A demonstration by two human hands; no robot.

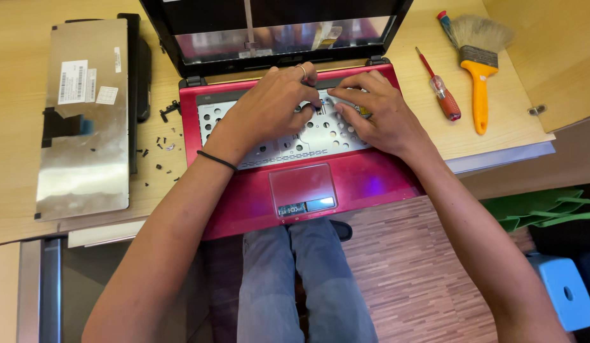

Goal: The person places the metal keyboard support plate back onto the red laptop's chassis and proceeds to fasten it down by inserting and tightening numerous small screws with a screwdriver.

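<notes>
Both hands meet over the red laptop (346,190), on its bare perforated keyboard tray (320,136). The left hand (269,108) presses with curled fingertips; the right hand (377,111) pinches something small, too hidden to name. Thin, delicate-looking metal: best handled by its edges.

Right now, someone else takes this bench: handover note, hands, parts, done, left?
Left hand and right hand: both on the perforated metal tray of the red laptop, fingertips meeting near its top centre; whether they pinch anything, I can't tell.
Done: keyboard is out, face down on the desk to the left; loose screws lie beside it.
Tools: red screwdriver and brush on the right, untouched.
Left: the lid is open, the red palmrest not yet lifted off.
</notes>
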